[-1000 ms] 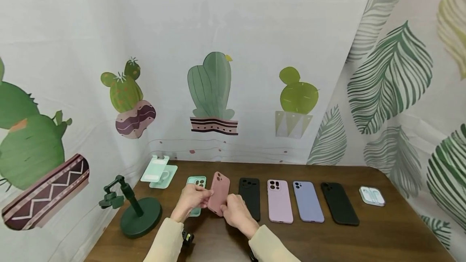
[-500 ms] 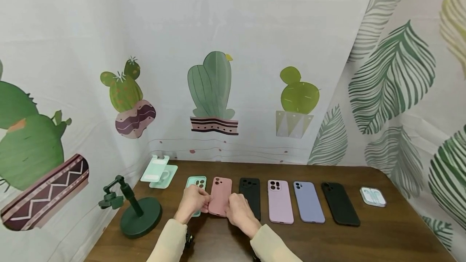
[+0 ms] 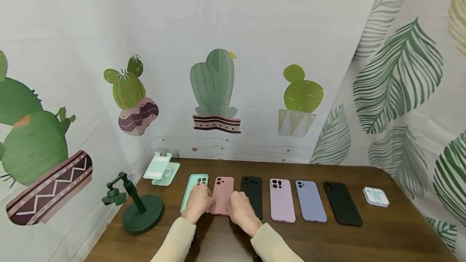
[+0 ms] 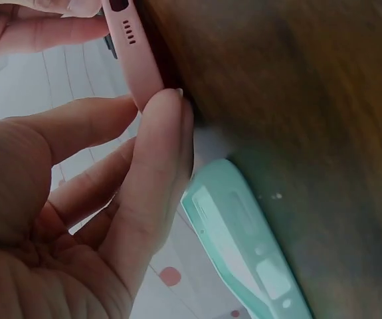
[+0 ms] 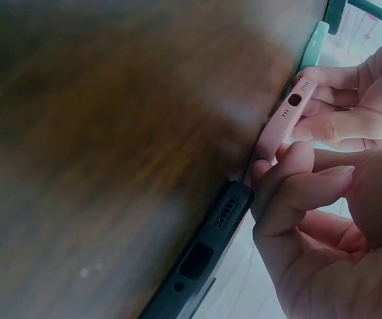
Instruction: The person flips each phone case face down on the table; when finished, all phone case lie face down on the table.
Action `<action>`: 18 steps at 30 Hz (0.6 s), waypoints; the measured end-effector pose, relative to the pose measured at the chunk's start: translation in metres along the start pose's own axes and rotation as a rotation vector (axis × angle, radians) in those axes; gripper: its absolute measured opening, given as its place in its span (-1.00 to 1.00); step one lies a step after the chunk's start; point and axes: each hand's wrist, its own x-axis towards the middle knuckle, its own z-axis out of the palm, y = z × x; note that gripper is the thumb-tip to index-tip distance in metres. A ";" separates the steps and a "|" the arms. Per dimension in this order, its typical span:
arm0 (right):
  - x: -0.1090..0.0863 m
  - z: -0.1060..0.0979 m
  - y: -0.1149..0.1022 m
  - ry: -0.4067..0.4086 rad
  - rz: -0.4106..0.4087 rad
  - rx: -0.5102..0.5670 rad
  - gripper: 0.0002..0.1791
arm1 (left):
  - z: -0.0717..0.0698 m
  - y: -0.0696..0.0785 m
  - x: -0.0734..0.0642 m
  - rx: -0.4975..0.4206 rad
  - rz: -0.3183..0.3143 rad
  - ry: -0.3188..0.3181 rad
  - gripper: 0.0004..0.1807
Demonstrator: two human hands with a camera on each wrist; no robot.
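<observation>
A pink phone case (image 3: 223,197) lies back up in a row of cases, its camera holes at the far end. My left hand (image 3: 199,201) pinches its near left corner between thumb and index finger; the left wrist view shows the speaker holes along its pink rim (image 4: 134,53). My right hand (image 3: 243,211) holds the near right corner with curled fingers. To the left, partly hidden by my left hand, is a mint phone case (image 3: 190,187). A black phone case (image 3: 255,193) lies just right of the pink one, beside my right hand.
Farther right lie a lilac case (image 3: 282,203), a periwinkle case (image 3: 311,203), another black case (image 3: 343,205) and boxed white earphones (image 3: 376,196). At the left stand a dark green stand (image 3: 143,215) and a mint folding stand (image 3: 158,169) on the brown table (image 3: 393,237).
Both hands have lowered the pink case from a tilted hold down flat into the row. The mint case beside it has turned slightly, its near end shifting left.
</observation>
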 end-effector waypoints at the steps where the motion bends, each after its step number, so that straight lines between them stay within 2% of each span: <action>1: 0.000 -0.001 -0.001 0.001 -0.001 -0.001 -0.54 | 0.007 -0.008 0.004 0.015 0.013 0.017 -0.58; 3: 0.001 -0.001 -0.001 0.000 -0.004 0.006 -0.54 | 0.021 -0.025 0.012 0.056 0.026 0.040 -0.56; 4: 0.002 0.002 0.003 0.008 -0.013 -0.011 -0.55 | 0.022 -0.025 0.012 0.075 0.042 0.056 -0.57; 6: 0.003 0.002 0.004 0.014 -0.012 -0.012 -0.56 | 0.016 -0.014 0.006 0.072 0.044 0.080 -0.55; 10: 0.003 0.004 0.007 0.013 -0.013 -0.025 -0.61 | -0.012 0.021 -0.016 0.016 0.019 0.111 -0.51; 11: 0.002 0.002 0.004 0.008 -0.006 -0.008 -0.64 | -0.020 0.030 -0.021 0.009 -0.004 0.117 -0.50; 14: 0.001 0.000 0.003 0.020 -0.028 -0.009 -0.78 | -0.034 0.036 -0.027 0.028 -0.028 0.146 -0.55; 17: 0.001 -0.003 -0.002 0.029 -0.049 0.030 -0.90 | -0.047 0.033 -0.028 0.046 -0.061 0.165 -0.66; 18: 0.002 -0.003 -0.005 0.032 -0.052 0.043 -0.87 | -0.051 0.031 -0.028 0.045 -0.076 0.163 -0.70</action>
